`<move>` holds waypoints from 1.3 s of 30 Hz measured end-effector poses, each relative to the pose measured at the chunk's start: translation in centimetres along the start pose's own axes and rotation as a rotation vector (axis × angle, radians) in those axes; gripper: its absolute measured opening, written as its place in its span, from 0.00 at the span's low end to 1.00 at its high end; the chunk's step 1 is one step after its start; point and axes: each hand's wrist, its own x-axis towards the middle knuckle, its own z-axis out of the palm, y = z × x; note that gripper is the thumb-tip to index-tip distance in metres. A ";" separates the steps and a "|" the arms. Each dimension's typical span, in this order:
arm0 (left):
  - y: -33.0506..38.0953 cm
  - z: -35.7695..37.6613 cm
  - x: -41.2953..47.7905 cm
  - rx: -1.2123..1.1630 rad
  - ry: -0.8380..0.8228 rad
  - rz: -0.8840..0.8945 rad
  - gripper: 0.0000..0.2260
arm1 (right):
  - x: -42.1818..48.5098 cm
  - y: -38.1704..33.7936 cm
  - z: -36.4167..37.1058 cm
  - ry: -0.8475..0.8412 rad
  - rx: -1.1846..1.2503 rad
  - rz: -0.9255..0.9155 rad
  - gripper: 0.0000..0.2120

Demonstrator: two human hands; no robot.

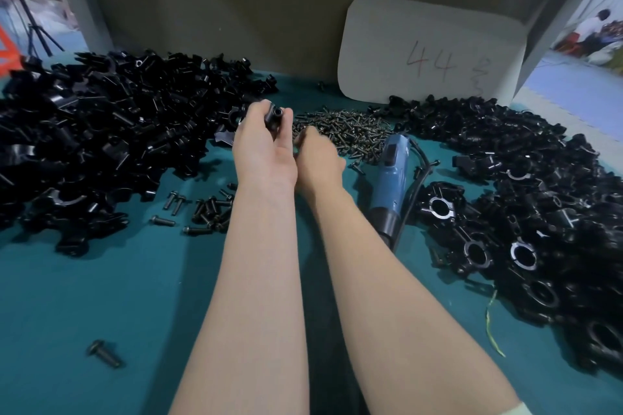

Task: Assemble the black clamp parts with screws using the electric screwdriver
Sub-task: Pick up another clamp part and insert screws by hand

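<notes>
Head view: the main risk, as I judge it, is at the screw pile (340, 131) in the upper middle of the frame. The screws are small and tangled, so the right hand (318, 158) could lift several at once, or drop one onto the teal table (101, 296), where stray screws already lie. A screw started crooked in the bore of the clamp part (273, 116) could cross-thread once the driver turns it. The part is held only by its end, so it might twist in the grip under torque. The electric screwdriver (391, 178) lies untouched just right of the right hand, with its cable looping beside it. A hasty reach could snag that cable or sweep screws into the assembled clamps (522, 195) at the right.

The left hand (266, 145) is just left of the frame's centre. Its fingers and thumb are curled round the black clamp part, holding it clear of the table with the open bore facing up and toward the camera. The right hand sits just beside it, with its fingertips down at the near edge of the screw pile. They are blurred, so I cannot tell whether they are pinching a screw or merely touching the pile. The heap of loose clamp parts (101, 131) fills the left.
</notes>
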 end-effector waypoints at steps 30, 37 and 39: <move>-5.7 -1.2 -0.7 1.661 -0.085 0.595 0.06 | -1.2 3.0 -7.6 0.196 0.138 -0.111 0.03; -5.4 -1.4 -0.1 1.546 -0.077 0.423 0.17 | -1.1 3.4 -7.5 0.136 0.147 -0.135 0.06; -5.3 -1.3 -0.1 1.528 -0.071 0.420 0.18 | -1.1 3.4 -7.1 0.163 0.146 -0.110 0.07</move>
